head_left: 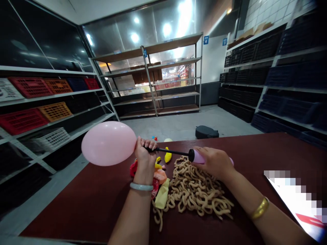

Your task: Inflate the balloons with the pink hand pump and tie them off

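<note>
A pink balloon [108, 143], swollen with air, sticks out to the left of my left hand [146, 149]. That hand is closed around the balloon's neck and the black nozzle end of a hand pump; the neck itself is hidden by my fingers. My right hand [216, 161] is wrapped around the pump's purple barrel [198, 156], and the black rod [173, 151] stretches between both hands. Below them lie limp balloons in red, yellow and orange, among them a pale yellow balloon [162, 194], beside a heap of tan, rope-like curled pieces [198, 190].
The dark red table [84, 204] carries everything. A white sheet or board [293, 200], partly blurred out, lies at the right. Beyond, a dark grey case [206, 132] sits on the floor. Shelves with crates [30, 86] line both sides, and a metal rack [153, 81] stands at the back.
</note>
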`<state>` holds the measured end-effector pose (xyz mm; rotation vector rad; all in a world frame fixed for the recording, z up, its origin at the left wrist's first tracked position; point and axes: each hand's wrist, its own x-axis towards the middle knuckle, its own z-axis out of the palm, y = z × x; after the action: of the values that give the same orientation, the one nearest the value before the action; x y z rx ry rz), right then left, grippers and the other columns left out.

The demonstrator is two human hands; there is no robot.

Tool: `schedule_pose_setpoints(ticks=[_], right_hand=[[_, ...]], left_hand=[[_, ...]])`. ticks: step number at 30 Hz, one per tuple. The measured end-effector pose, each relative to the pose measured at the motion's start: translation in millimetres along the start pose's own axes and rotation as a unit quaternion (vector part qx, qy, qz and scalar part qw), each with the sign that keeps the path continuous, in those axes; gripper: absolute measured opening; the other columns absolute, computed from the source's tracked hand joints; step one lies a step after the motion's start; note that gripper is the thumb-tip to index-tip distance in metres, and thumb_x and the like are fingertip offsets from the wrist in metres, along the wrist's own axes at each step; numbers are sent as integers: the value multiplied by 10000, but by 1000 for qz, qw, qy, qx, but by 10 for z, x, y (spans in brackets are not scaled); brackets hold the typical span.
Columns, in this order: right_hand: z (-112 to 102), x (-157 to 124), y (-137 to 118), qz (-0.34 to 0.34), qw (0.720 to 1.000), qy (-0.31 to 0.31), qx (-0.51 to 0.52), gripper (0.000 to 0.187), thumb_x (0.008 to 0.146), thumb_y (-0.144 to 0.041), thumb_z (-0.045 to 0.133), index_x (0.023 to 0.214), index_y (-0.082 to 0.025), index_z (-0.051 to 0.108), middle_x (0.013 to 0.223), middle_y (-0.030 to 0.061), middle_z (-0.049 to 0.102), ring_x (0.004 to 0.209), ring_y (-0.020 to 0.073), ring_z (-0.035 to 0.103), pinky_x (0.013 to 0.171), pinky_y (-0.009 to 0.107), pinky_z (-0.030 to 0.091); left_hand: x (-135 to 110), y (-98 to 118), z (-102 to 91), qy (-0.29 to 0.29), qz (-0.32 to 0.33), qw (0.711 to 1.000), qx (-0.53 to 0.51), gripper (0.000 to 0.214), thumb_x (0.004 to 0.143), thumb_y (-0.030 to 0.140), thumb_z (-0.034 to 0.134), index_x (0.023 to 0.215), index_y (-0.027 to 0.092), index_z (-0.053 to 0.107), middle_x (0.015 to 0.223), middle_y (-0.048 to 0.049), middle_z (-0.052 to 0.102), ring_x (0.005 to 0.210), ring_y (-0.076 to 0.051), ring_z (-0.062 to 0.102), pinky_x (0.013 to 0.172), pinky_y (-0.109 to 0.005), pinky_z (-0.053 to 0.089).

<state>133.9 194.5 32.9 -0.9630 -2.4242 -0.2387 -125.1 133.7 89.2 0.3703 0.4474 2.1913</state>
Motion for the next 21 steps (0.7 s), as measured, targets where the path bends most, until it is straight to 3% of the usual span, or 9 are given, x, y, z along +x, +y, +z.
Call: schedule_pose_setpoints(ticks=[4,15,18,21], right_hand=[[7,-17,0,2,1000,7,-9,595,814,-634,478,1236,-217,534,976,72,674,838,230,634,680,314,414],[20,-20,-253,-9,1000,23,12,545,803,-560,543,1217,-206,557,931,92,679,795,219,628,672,294,408],[53,-3,-272,-13,999,23,27,530,806,-539,549,1224,-215,548,957,94,682,811,223,636,689,301,431],[102,26,-244,-17,999,24,39,539,797,-568,547,1208,-219,554,971,95,685,821,226,644,706,311,452]], left_hand=[[-61,-105,17,7,10,1000,-8,373,846,246,539,608,195,255,446,75,285,373,-65,284,426,-231,209],[-553,-830,120,-11,-83,996,-1,424,819,399,600,590,186,314,474,67,310,399,-69,326,438,-237,270],[-558,-875,109,-8,-90,996,6,433,805,417,611,586,187,317,474,65,321,395,-74,328,432,-243,275],[-428,-763,89,1,-75,997,18,399,803,358,612,592,190,319,457,71,302,377,-76,309,416,-238,254]])
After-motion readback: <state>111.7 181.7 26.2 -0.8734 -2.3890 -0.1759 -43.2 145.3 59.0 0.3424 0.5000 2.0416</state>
